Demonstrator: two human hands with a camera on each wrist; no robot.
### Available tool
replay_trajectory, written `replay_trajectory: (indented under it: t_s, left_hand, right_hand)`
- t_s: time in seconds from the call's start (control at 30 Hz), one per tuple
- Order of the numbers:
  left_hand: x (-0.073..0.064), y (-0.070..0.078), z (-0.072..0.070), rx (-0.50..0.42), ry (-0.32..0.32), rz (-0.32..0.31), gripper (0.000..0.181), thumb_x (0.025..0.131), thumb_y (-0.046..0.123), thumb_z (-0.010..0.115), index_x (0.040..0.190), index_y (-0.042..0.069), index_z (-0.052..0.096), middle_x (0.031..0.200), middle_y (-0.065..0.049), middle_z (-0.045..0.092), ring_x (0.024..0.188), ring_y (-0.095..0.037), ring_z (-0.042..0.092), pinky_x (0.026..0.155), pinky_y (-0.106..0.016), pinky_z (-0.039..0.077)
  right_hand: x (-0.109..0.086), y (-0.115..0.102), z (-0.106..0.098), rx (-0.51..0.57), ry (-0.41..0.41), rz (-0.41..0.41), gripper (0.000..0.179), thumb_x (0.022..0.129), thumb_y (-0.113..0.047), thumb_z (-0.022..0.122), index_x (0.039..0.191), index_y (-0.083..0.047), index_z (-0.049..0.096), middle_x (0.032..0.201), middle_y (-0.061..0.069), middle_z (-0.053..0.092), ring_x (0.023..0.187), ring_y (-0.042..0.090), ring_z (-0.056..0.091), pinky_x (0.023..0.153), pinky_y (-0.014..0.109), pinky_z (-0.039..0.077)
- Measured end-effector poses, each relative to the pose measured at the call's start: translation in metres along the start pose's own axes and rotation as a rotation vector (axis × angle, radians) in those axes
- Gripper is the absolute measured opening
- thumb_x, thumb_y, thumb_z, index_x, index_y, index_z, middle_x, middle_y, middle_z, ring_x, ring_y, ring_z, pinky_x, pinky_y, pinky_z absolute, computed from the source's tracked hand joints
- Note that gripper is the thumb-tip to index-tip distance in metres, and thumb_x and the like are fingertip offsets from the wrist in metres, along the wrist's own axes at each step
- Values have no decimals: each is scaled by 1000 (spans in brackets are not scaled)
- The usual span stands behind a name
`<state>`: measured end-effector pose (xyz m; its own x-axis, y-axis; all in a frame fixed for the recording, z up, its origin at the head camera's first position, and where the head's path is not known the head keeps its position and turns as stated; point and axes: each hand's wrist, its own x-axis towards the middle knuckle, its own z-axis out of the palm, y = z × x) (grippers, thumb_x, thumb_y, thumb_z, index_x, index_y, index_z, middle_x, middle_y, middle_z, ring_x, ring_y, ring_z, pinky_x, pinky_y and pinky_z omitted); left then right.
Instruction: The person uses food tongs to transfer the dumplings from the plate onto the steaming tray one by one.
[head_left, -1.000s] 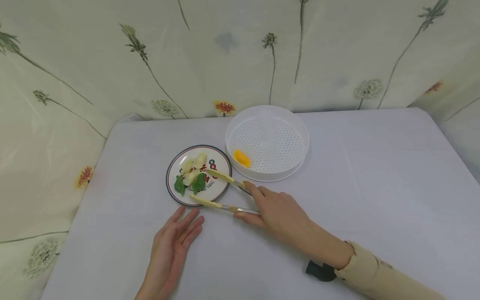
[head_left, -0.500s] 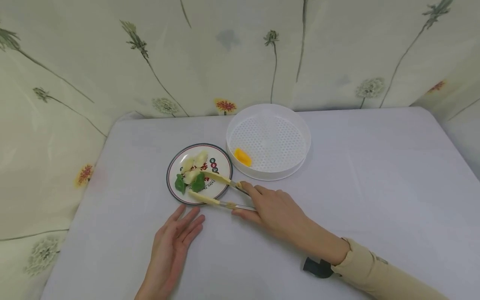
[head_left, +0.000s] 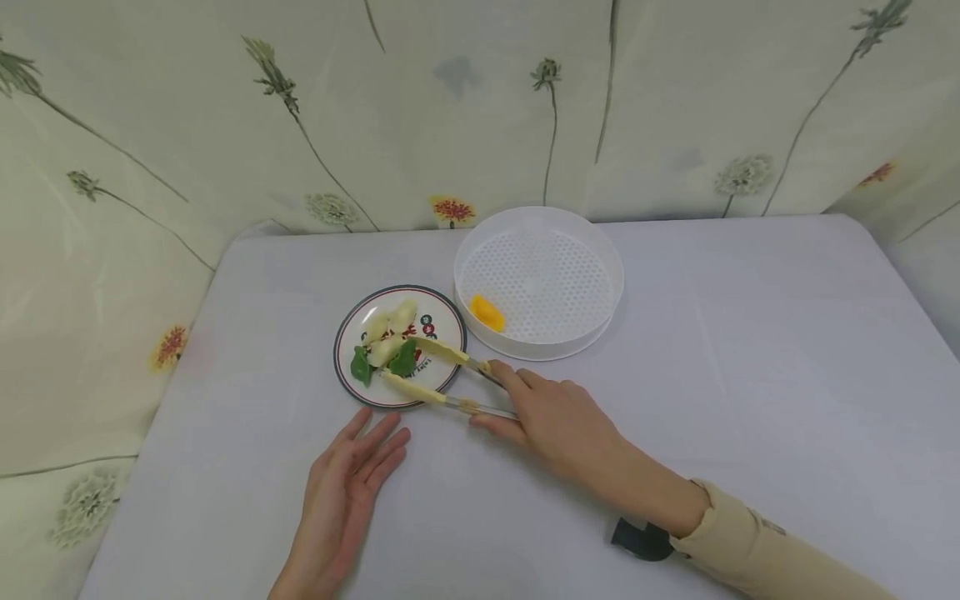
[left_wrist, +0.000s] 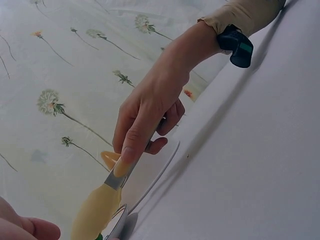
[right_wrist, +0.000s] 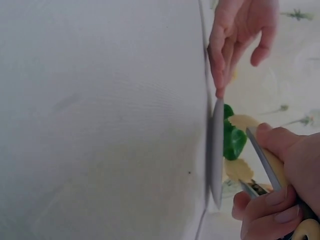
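Note:
My right hand (head_left: 558,421) grips a pair of tongs (head_left: 468,405) with metal arms and pale yellow tips. The tips are spread over a round printed plate (head_left: 442,310), one on each side of a green leafy piece (head_left: 402,358). Beside it on the plate lie several cream-white pieces (head_left: 385,350) and a second green piece (head_left: 361,365). My left hand (head_left: 341,492) is at the plate's near edge, fingers loosely extended, holding nothing. In the right wrist view, its fingertips are right at the plate's rim (right_wrist: 217,160).
A white round basket (head_left: 600,321) with a perforated bottom stands behind and right of the plate. Inside it, at the left, lies a yellow-orange piece (head_left: 487,313). A dark band (head_left: 641,540) is on my right wrist. Flower-printed cloth (head_left: 480,108) hangs behind the white-covered table (head_left: 750,375).
The tongs' tips have drawn slightly closer together around the green leafy piece. The left hand has stayed at the plate's edge, and the head view has shifted a little.

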<state>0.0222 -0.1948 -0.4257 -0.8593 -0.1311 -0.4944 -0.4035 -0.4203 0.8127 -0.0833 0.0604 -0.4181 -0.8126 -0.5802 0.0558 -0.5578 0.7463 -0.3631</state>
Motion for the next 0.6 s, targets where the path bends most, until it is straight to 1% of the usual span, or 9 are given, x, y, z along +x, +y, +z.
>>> replay_trajectory:
  t_s: [0.1,0.2,0.27,0.33,0.43,0.5,0.6]
  left_hand:
    - [0,-1,0,1,-1,3,65,115,23,39,173,10,13,170,-18,44,138,-16,65,116,-23,55]
    - [1,-1,0,-3,-1,7,65,115,22,39,173,10,13,170,-18,44,137,-15,66,116,-23,55]
    - [1,-2,0,-6,-1,8,65,115,22,39,173,10,14,170,-18,44,137,-15,66,116,-24,55]
    - [0,-1,0,-3,0,4,64,115,22,38,173,10,13,170,-18,44,137,-16,65,116,-24,55]
    - [1,0,0,10,3,-2,64,115,23,38,173,11,13,170,-17,44,139,-17,64,116,-23,55]
    - [1,0,0,8,1,-1,65,115,23,39,173,11,13,170,-17,44,139,-17,64,116,-23,55]
    - [0,-1,-1,-3,-3,11,64,115,22,39,173,10,14,169,-18,44,136,-16,66,115,-24,56]
  right_hand:
    - [-2,0,-5,8,-3,27,66,99,-65,66,146,-21,56,99,0,72,67,11,57,59,29,52]
    - [-4,1,-9,8,9,44,66,98,-67,66,143,-19,56,98,1,71,66,13,55,58,31,52]
    - [-5,2,-11,12,16,52,66,98,-66,66,141,-17,56,101,3,73,65,14,54,58,31,53]
    - [-5,3,-13,15,23,62,66,98,-66,67,142,-17,56,105,3,74,66,14,54,59,32,54]
    - [-6,5,-16,23,25,79,70,99,-66,65,147,-17,56,112,4,76,68,13,56,63,34,58]
    - [-6,6,-19,28,32,83,70,100,-67,63,149,-17,54,108,2,75,69,12,55,64,34,58]
    - [-6,9,-25,22,65,71,69,101,-64,63,149,-16,53,99,1,71,67,10,53,63,33,57]
